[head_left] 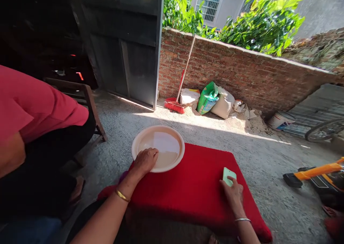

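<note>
A pale peach basin (182,153) holding water stands at the left end of a red cloth-covered table (193,186). My left hand (146,160), with a gold bangle at the wrist, reaches over the basin's near left rim. Its fingers are curled downward; what is in them, if anything, is hidden. On the table's right side lies a flat mint-green rectangular piece (228,175) with rounded corners, whose exact kind I cannot make out. My right hand (233,193), wearing a silver bangle, grips its near end between thumb and fingers.
A person in a red top (45,100) sits close on the left, by a wooden chair (88,97). Beyond the concrete floor are a red broom (176,106), a green sack (207,97), a white sack (224,102) and a brick wall (228,66). An orange-and-black machine (318,172) stands right.
</note>
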The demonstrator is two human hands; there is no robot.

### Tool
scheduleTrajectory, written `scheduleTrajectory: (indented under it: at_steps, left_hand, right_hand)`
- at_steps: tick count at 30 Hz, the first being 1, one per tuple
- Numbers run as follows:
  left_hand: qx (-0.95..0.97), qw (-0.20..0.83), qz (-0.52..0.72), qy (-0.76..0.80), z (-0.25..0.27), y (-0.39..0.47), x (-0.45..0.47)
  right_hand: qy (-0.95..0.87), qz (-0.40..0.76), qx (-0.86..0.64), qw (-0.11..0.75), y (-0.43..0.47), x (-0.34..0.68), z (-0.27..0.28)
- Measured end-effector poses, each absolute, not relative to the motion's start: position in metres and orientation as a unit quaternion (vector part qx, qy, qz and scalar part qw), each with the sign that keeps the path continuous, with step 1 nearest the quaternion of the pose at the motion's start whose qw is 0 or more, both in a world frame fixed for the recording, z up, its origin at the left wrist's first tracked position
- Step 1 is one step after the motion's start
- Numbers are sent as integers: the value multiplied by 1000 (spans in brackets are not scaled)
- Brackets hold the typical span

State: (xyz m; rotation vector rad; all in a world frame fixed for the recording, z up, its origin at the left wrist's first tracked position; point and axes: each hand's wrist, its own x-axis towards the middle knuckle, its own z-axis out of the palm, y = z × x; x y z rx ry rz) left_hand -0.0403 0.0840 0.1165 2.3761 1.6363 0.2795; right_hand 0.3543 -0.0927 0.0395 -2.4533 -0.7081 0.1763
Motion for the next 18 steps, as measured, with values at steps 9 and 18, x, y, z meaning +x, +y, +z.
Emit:
scheduleTrajectory:
  at_steps: [9,18]
  left_hand:
    - [809,114,87,570,119,83,-40]
    - [815,132,89,557,123,81,-39]
  right_hand:
    - [-556,216,-731,332,-42,169,35]
    - [-479,192,-774,367,-18,249,65]
